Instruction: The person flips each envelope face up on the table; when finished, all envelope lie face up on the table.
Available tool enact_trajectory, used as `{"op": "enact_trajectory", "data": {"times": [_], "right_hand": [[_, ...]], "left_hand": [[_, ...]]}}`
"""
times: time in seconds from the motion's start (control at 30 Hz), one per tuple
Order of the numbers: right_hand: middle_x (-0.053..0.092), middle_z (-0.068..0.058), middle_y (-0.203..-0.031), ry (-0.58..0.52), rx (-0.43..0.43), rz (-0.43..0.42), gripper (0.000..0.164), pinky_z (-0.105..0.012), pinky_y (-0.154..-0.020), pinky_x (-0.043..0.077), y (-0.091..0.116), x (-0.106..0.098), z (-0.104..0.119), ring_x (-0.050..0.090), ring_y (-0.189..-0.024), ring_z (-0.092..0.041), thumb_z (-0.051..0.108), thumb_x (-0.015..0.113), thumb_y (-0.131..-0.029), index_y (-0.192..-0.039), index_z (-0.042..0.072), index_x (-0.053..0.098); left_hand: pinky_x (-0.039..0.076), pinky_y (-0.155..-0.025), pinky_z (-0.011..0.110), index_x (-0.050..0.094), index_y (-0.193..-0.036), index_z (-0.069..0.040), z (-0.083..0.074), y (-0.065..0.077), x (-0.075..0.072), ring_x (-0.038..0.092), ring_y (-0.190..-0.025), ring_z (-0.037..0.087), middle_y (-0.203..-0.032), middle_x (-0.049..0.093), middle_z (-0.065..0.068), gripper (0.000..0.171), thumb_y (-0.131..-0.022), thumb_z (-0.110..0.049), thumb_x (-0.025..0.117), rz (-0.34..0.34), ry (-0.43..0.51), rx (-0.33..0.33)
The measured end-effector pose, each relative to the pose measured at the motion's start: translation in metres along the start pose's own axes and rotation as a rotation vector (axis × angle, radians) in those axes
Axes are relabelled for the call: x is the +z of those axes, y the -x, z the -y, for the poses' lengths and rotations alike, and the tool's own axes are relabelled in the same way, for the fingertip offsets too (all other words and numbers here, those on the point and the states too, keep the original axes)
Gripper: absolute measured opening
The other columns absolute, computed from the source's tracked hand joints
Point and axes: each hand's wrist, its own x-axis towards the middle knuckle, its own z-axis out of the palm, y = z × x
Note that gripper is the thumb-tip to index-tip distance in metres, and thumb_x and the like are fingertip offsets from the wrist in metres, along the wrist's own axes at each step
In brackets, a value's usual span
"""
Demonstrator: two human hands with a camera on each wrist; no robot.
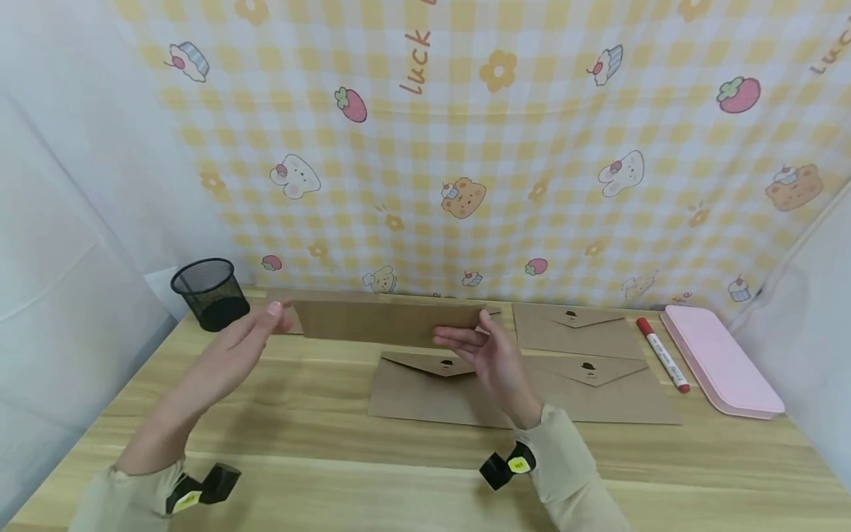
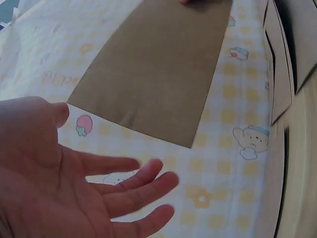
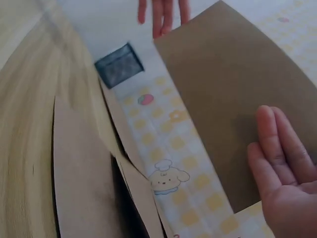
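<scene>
A plain brown paper envelope point(image 1: 372, 321) is held up above the table, its blank face toward me. My right hand point(image 1: 495, 362) pinches its right end, fingers lying along the face and the thumb at the far edge. In the left wrist view, my left hand point(image 2: 74, 178) has its fingers spread and apart from the paper, with the thumb tip right at one corner of the envelope. Below lie more brown envelopes with pointed flaps and a small hat-and-moustache print: a front middle envelope point(image 1: 419, 391), a front right envelope point(image 1: 605, 395) and a back right envelope point(image 1: 565, 336).
At the back left stands a black mesh pen cup point(image 1: 209, 292). A red-capped marker point(image 1: 663, 355) and a pink case point(image 1: 721, 358) lie on the right. Behind the wooden table point(image 1: 319, 443) hangs a yellow checked curtain point(image 1: 412, 133). More envelopes at the back are partly covered by the raised one.
</scene>
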Motion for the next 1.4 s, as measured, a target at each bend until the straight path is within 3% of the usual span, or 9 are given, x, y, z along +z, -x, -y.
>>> {"op": "enact_trajectory", "data": {"times": [0.13, 0.27, 0.37, 0.5, 0.67, 0.77, 0.9, 1.1, 1.4], "right_hand": [[0.069, -0.008, -0.099, 0.112, -0.104, 0.036, 0.04, -0.04, -0.099, 0.038, 0.001, 0.004, 0.0, 0.063, -0.098, -0.027, 0.023, 0.024, -0.102, -0.084, 0.005, 0.055], [0.069, -0.009, -0.099, 0.127, -0.227, 0.122, 0.044, -0.045, -0.098, 0.037, -0.005, 0.003, 0.003, 0.064, -0.095, -0.028, 0.018, 0.02, -0.098, -0.094, 0.004, 0.062], [0.067, -0.009, -0.105, 0.089, -0.301, 0.175, 0.052, -0.048, -0.097, 0.037, -0.013, 0.0, 0.011, 0.063, -0.096, -0.032, 0.015, 0.015, -0.097, -0.106, 0.002, 0.064], [0.064, -0.009, -0.112, 0.038, -0.303, 0.197, 0.056, -0.051, -0.096, 0.038, -0.016, -0.002, 0.019, 0.061, -0.098, -0.038, 0.012, 0.012, -0.098, -0.108, 0.003, 0.066], [0.061, -0.011, -0.115, 0.187, -0.17, 0.09, 0.034, -0.053, -0.089, 0.043, -0.014, -0.001, 0.02, 0.056, -0.105, -0.026, 0.009, 0.033, -0.099, -0.101, 0.001, 0.066], [0.057, -0.007, -0.119, 0.37, -0.046, 0.029, 0.026, -0.052, -0.081, 0.047, -0.01, 0.002, 0.016, 0.052, -0.093, -0.019, 0.009, 0.041, -0.096, -0.108, 0.002, 0.064], [0.055, -0.007, -0.089, 0.585, 0.042, 0.048, 0.031, -0.039, -0.063, 0.048, -0.006, 0.007, 0.007, 0.042, -0.065, -0.017, 0.007, 0.042, -0.096, -0.122, 0.007, 0.059], [0.044, -0.003, -0.062, 0.798, 0.082, 0.124, 0.031, -0.025, -0.049, 0.034, 0.0, 0.013, -0.01, 0.036, -0.053, -0.012, 0.006, 0.044, -0.096, -0.122, 0.013, 0.059], [0.048, 0.006, -0.061, 1.157, 0.013, 0.186, 0.025, -0.022, -0.047, 0.037, -0.005, 0.037, -0.037, 0.04, -0.05, -0.006, 0.01, 0.054, -0.093, -0.117, 0.013, 0.063]], "left_hand": [[0.048, -0.084, 0.037, 0.051, -0.12, 0.008, 0.009, -0.005, -0.004, 0.059, -0.101, 0.026, -0.103, 0.063, 0.015, 0.062, -0.103, -0.04, 0.015, 0.124, 0.18, 0.038], [0.048, -0.085, 0.033, 0.047, -0.129, 0.008, 0.009, -0.012, -0.012, 0.058, -0.106, 0.023, -0.112, 0.063, 0.015, 0.058, -0.104, -0.033, 0.014, 0.228, 0.349, 0.156], [0.048, -0.085, 0.033, 0.048, -0.129, 0.008, 0.006, -0.019, -0.018, 0.057, -0.109, 0.024, -0.119, 0.061, 0.012, 0.053, -0.105, -0.028, 0.018, 0.227, 0.382, 0.201], [0.049, -0.082, 0.033, 0.057, -0.121, 0.006, 0.005, -0.024, -0.021, 0.06, -0.105, 0.021, -0.122, 0.061, 0.004, 0.041, -0.102, -0.024, 0.037, 0.17, 0.354, 0.152], [0.05, -0.074, 0.031, 0.062, -0.12, -0.001, 0.011, -0.021, -0.022, 0.058, -0.103, 0.013, -0.121, 0.061, 0.0, 0.031, -0.095, -0.018, 0.054, 0.13, 0.274, 0.085], [0.05, -0.069, 0.029, 0.061, -0.121, -0.002, 0.016, -0.017, -0.022, 0.057, -0.096, 0.014, -0.118, 0.063, 0.001, 0.032, -0.093, -0.017, 0.058, 0.115, 0.211, 0.069], [0.048, -0.065, 0.029, 0.062, -0.121, -0.003, 0.023, -0.011, -0.022, 0.06, -0.087, 0.014, -0.109, 0.066, 0.003, 0.032, -0.092, -0.017, 0.059, 0.118, 0.117, 0.036], [0.046, -0.06, 0.028, 0.066, -0.116, -0.006, 0.038, -0.009, -0.022, 0.053, -0.067, 0.015, -0.076, 0.065, 0.004, 0.028, -0.089, -0.016, 0.063, 0.177, -0.045, 0.021], [0.048, -0.061, 0.026, 0.074, -0.094, -0.003, 0.057, -0.013, -0.019, 0.061, -0.081, 0.016, -0.098, 0.067, 0.014, 0.017, -0.081, 0.0, 0.064, 0.197, -0.331, 0.049]]}}
